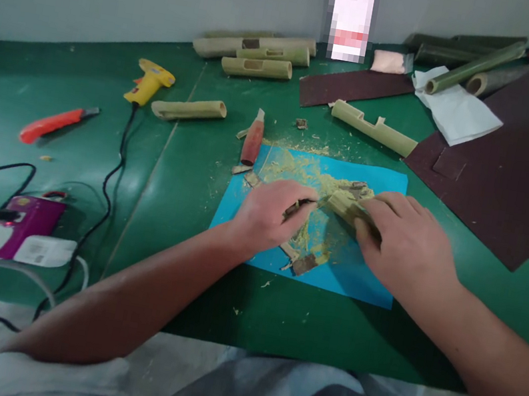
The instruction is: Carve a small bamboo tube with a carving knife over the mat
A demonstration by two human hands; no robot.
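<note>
My right hand [404, 238] is wrapped round a short pale-green bamboo piece [344, 205] held over a blue mat [359, 268]. My left hand [270, 209] is closed on a small dark tool [296, 207] whose tip points at the end of the bamboo piece. Yellowish shavings [307, 232] and small offcuts lie on the mat under and between both hands.
On the green table [168, 195] lie a red-handled knife [252, 142], notched bamboo tubes [372, 127], an orange cutter [56, 123], a yellow glue gun [148, 82] with black cable, a purple device [18, 228], dark sandpaper sheets [516, 179] and white paper [456, 108].
</note>
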